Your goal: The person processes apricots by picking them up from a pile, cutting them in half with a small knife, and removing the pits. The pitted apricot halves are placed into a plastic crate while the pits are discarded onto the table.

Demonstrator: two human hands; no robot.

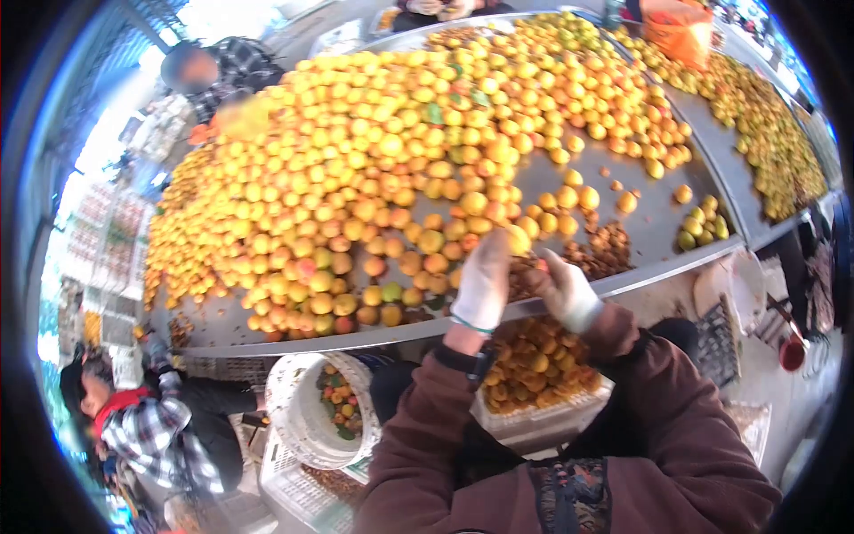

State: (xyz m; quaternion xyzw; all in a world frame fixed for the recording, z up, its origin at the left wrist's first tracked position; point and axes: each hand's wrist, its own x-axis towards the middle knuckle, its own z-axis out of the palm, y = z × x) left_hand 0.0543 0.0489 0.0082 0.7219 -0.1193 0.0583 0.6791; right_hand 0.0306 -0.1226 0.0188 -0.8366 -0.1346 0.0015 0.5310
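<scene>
Both my hands wear white gloves and are close together above the table's front edge. My left hand (pixel 481 287) is closed, with a yellow apricot (pixel 518 239) at its fingertips. Beside it on the right, my right hand (pixel 569 291) is curled with its thumb up; what lies in its fingers is too small and blurred to make out. Just behind the hands, brown apricot pits (pixel 606 249) lie in a small heap. Below them, in front of my lap, a white crate (pixel 520 432) holds many opened orange apricots (pixel 536 360).
A metal table (pixel 654 236) carries a wide spread of whole apricots (pixel 356 169). Left of my knees stands a white bucket (pixel 286 405) with fruit inside. Greenish fruit (pixel 701 224) sits at the right. People (pixel 165 423) work at the left and far sides; an orange bag (pixel 678 34) stands behind.
</scene>
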